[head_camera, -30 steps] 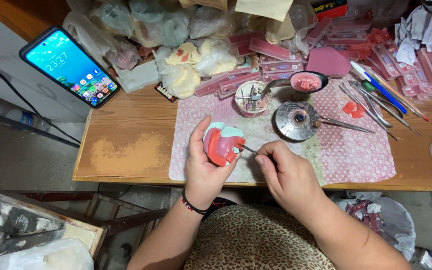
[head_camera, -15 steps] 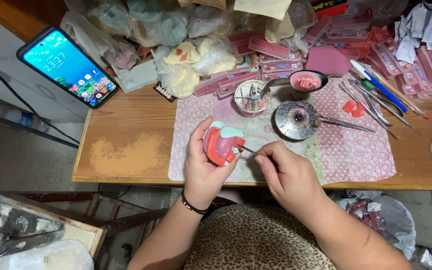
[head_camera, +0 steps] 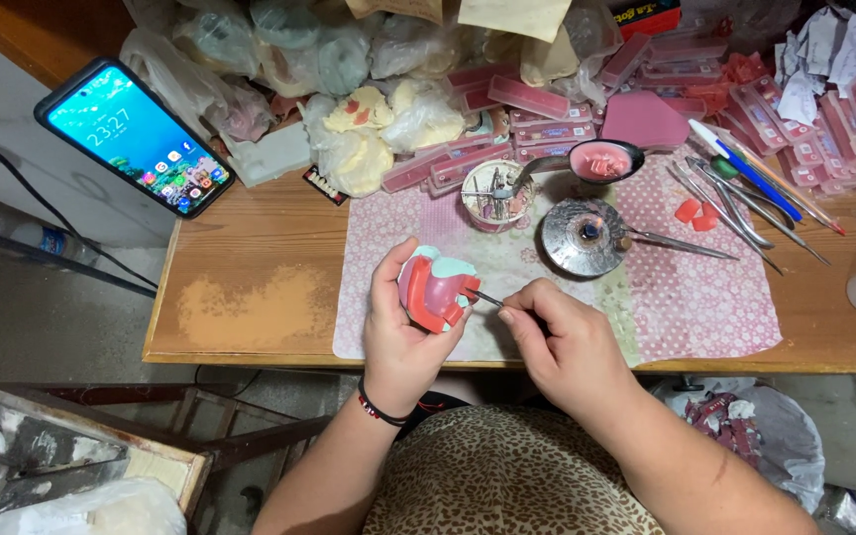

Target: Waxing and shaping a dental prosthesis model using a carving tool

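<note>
Left hand: the left hand (head_camera: 400, 332) is wrapped around a dental model (head_camera: 436, 289) of red wax on a pale green base, fingers curled behind it and thumb along its near side; a dark beaded bracelet (head_camera: 380, 410) circles the wrist.
Right hand: the right hand (head_camera: 559, 337) pinches a thin metal tool (head_camera: 484, 296) between thumb and fingertips, the tool's tip touching the model's right edge.
Dental model: held just above the near edge of the patterned pink mat (head_camera: 705, 297), tilted toward the camera, close to the person's body.
Mat: it lies on the wooden tabletop (head_camera: 250, 267), with both hands over its near left part.
Beyond the model: a small round cup (head_camera: 495, 193) holding metal instruments stands on the mat, and just right of it a shiny metal burner (head_camera: 583, 236) shows a small flame at its centre.
Far side of the mat: a dark bowl (head_camera: 604, 160) holds pink material; loose metal instruments (head_camera: 725, 203) and two small red wax pieces (head_camera: 695, 211) lie toward the mat's right edge.
Left of the mat: a lit smartphone (head_camera: 135, 135) leans at the tabletop's far left corner.
Back of the tabletop: plastic bags (head_camera: 349, 59) of plaster casts and rows of pink boxes (head_camera: 547, 134) crowd the space behind the mat.
</note>
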